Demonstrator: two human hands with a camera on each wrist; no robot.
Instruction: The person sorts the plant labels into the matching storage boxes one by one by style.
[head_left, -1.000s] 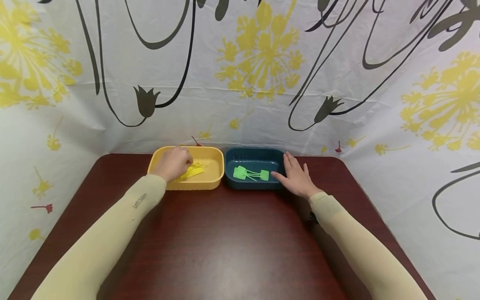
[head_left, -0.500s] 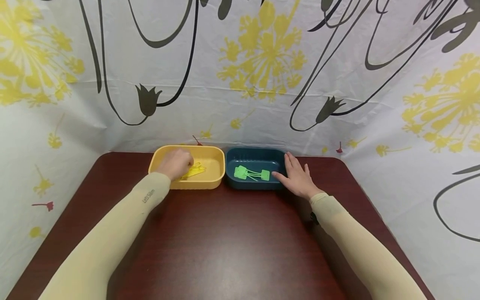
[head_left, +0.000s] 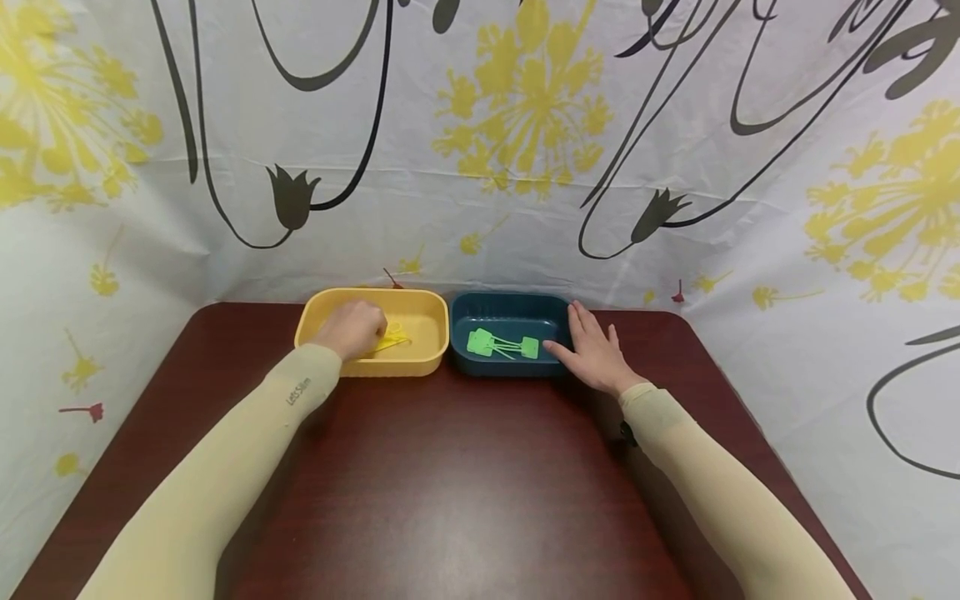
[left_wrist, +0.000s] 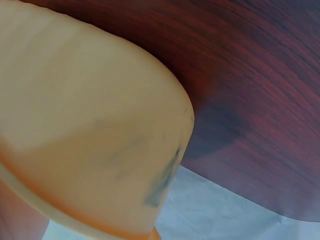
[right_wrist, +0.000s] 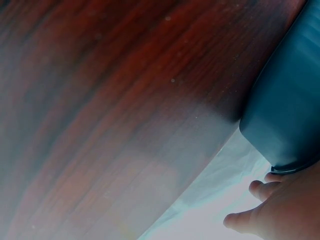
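My left hand reaches into the yellow tray, fingers curled down over thin yellow label cable ties, part of which stick out to its right. Its fingertips are hidden under the hand. Outside the dark blue tray, my right hand rests against the right end with straight fingers, its thumb spread over the front right rim. Several light green label cable ties, with flat square tags and thin tails, lie inside the blue tray. Right-hand fingers also show beside the blue tray's wall.
Both trays stand side by side at the back of a dark red wooden table. Behind them hangs a white cloth with yellow and dark flower prints. The yellow tray's outer wall fills much of the left wrist view.
My left hand has shifted slightly right and lower over the yellow cable ties, and less of them shows now. My right hand and the green cable ties stay where they were.
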